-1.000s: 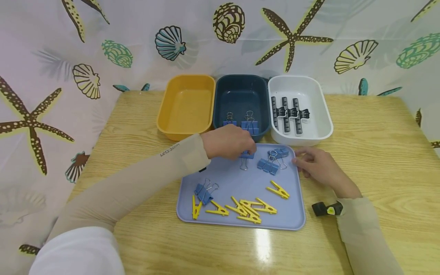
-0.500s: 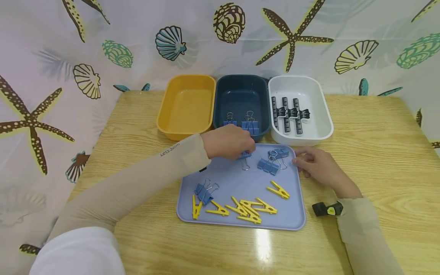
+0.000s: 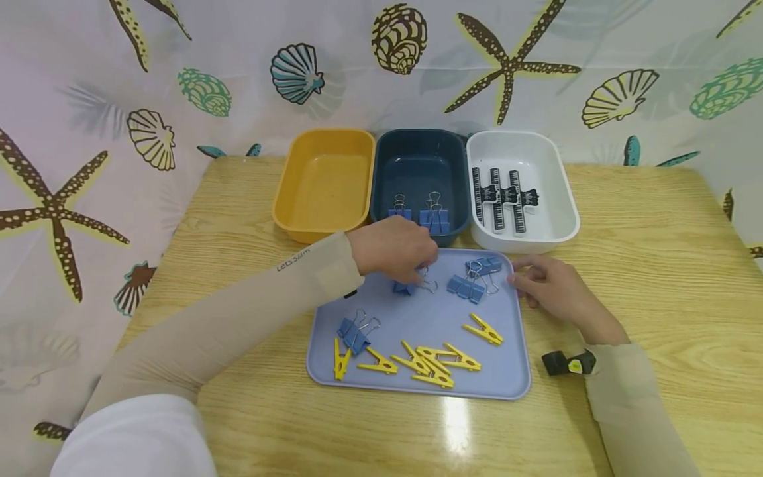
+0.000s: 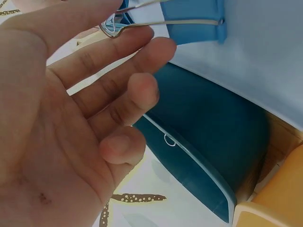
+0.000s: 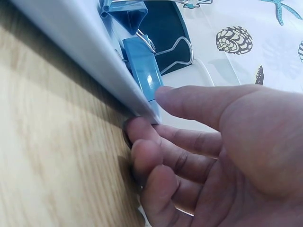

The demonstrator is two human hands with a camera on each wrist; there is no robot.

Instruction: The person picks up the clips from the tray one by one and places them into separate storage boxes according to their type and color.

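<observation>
Over the back of the pale blue tray [image 3: 393, 318], my left hand [image 3: 396, 248] pinches a wire handle of a blue binder clip [image 3: 403, 289]. In the left wrist view thumb and forefinger meet at the handles of that clip [image 4: 196, 30], while the other fingers curl loosely. My right hand [image 3: 551, 288] holds the tray's right rim, thumb on the inner side and fingertips outside, as the right wrist view shows. Close to that thumb, two blue binder clips [image 3: 466, 289] lie together. Another blue clip [image 3: 354, 336] sits at the tray's left, near several yellow clothespins [image 3: 432, 364].
Behind the tray stand three bins in a row: a yellow bin [image 3: 324, 136], a dark teal bin [image 3: 417, 136] holding blue binder clips, and a white bin [image 3: 563, 199] with three black-and-white clips. A seashell-patterned cloth [image 3: 357, 59] hangs behind the wooden table [image 3: 268, 424].
The binder clip under my left hand has turned: its body has swung to the left and its wire handles now point right. My right hand stays at the tray rim.
</observation>
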